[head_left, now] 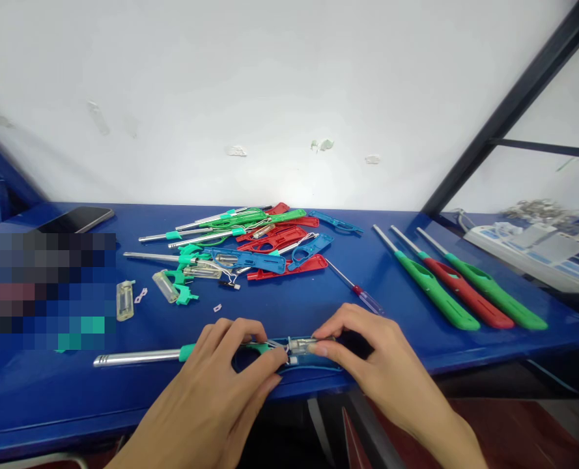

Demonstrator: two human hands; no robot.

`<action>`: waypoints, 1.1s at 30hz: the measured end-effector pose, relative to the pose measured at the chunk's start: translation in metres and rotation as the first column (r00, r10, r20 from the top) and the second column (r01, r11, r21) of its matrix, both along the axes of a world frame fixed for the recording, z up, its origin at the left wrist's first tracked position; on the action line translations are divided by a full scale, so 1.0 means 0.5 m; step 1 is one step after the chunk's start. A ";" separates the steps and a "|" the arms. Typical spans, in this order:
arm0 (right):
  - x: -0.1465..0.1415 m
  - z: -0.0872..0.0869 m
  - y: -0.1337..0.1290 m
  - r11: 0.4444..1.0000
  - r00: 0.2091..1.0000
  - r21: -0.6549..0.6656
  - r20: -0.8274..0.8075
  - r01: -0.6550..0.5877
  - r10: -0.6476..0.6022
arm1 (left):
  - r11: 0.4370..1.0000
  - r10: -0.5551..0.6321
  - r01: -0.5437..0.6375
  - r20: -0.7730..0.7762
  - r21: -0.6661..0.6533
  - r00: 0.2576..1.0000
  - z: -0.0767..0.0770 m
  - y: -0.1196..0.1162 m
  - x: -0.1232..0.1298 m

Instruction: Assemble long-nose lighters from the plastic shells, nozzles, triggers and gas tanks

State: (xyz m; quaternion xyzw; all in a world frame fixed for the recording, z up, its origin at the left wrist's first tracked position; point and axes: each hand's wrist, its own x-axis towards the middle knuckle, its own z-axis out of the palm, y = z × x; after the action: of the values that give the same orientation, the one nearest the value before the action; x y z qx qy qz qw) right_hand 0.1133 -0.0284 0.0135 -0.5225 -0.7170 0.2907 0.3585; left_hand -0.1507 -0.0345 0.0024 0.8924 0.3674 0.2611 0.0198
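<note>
An opened gas lighter lies along the table's front edge, its metal tube [137, 357] pointing left from a green collar [186, 352]. My left hand [215, 381] is closed over the middle of its blue half casing [318, 365], thumb and fingertips pressing beside the trigger hole. White wires show near the thumb. Between the thumb and index finger of my right hand [381, 355] is a transparent fuel tank [299, 346], which lies in or just over the casing's handle end. My fingers hide part of both pieces.
Behind my hands spreads a pile of red, green and blue lighter casings [274, 241]. Loose tanks [125, 301] and green parts [185, 295] lie left. A screwdriver [360, 293] and three whole lighters [479, 286] lie right. A phone [77, 220] rests at the back left.
</note>
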 end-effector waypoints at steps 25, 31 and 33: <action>0.036 0.014 0.009 0.985 0.988 -0.093 -0.067 -0.143 0.138 | 1.000 -0.005 0.005 0.006 0.009 1.000 0.000 0.001 -0.003; 0.038 0.017 0.008 0.981 0.984 -0.104 -0.079 -0.165 0.158 | 0.999 0.001 -0.001 0.010 0.032 1.000 -0.001 0.002 -0.002; 0.037 0.017 0.007 0.981 0.984 -0.101 -0.086 -0.164 0.156 | 0.999 0.009 -0.010 0.025 0.038 1.000 -0.004 0.000 -0.002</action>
State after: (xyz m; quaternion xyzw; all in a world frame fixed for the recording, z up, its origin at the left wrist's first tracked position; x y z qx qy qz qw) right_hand 0.1318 -0.0247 0.0219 -0.4702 -0.7254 0.3769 0.3327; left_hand -0.1519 -0.0345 0.0002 0.8875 0.3663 0.2794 0.0062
